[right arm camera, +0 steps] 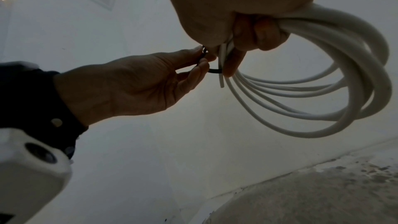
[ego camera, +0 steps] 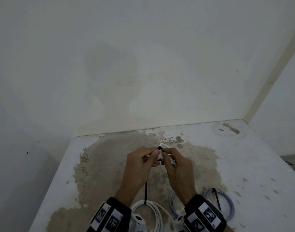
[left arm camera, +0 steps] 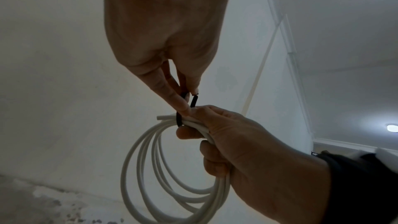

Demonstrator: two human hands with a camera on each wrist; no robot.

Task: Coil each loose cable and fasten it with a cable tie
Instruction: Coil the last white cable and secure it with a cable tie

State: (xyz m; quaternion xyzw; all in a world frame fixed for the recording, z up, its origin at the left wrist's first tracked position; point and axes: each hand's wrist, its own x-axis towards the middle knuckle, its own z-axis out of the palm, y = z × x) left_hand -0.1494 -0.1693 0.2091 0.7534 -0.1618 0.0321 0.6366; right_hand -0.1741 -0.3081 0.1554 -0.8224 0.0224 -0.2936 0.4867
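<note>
**A:** Bare white walls, stained white table pushed into the corner. Status?

**B:** Mid-fasten on 1 white cable coil, held up over the middle of the table, off the surface. Right hand has its fingers curled round the bunched loops and carries the coil. Left hand pinches the black cable tie between thumb and fingertips, right at the bundle.

**A:** Tie closed?

**B:** Wrapped round the strands near the loose cable end, both legs coming up into the left pinch. Can't tell from any view if the tail is through the head. My read: threading or first pull, not cinched.

**A:** What's done already?

**B:** 2 coils on the near edge of the table. White coil between the wrists with a black tie on its far side, tail sticking out toward the far wall. Blue-white coil near right, black tie across it. Both look fastened, so I'd call those finished.

**A:** Left to do?

**B:** Cinch this tie, set the coil down. No other loose cable on the table. A dark cord shows past the right edge, can't say if it's part of the job. So probably 2 of 3 done, last 1 close.

**A:** Risk?

**B:** Loops fanning out of the right hand before the tie bites. Strands already spread below the grip.
</note>
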